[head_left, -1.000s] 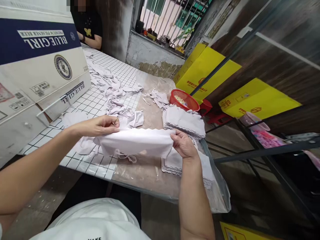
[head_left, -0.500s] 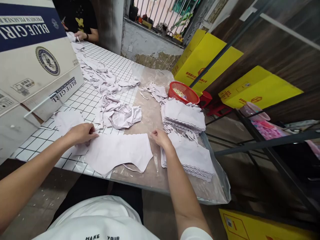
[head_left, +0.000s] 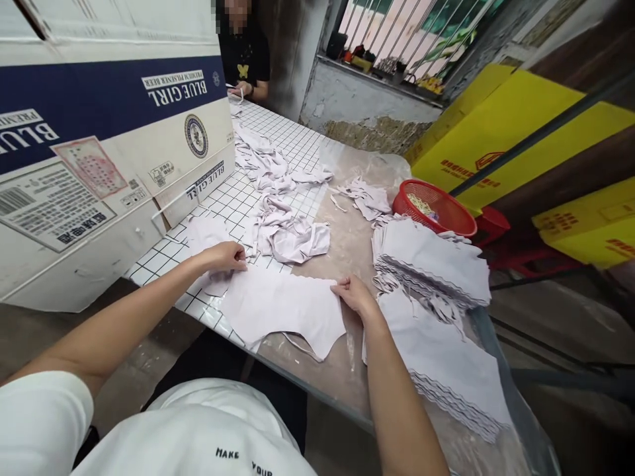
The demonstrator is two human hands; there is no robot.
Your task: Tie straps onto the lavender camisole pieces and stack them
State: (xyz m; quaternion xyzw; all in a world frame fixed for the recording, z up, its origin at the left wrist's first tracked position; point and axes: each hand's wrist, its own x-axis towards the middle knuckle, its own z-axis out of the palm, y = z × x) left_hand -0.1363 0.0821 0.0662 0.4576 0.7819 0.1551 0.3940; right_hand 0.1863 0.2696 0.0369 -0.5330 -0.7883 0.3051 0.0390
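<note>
A pale lilac cut fabric piece lies spread near the table's front edge, its lower side curved inward. My left hand pinches its upper left corner, fingers closed. At the upper right corner my right hand is closed on the cloth with thumb and fingertips. Another fabric piece lies partly under my left wrist. Just beyond the held piece is a crumpled heap of the same cloth. To the right of my right hand are two stacks with wavy edges, a nearer stack and a farther stack.
A large Blue Girl carton stands at the left. A red plastic basket sits behind the stacks. More loose cloth runs toward a co-worker at the far end. Yellow boxes stand beyond the table's right side.
The view has turned left, so everything sits farther right and more of the carton shows. My right hand has closed on the fabric piece's upper right corner; before, it was just beside it.
</note>
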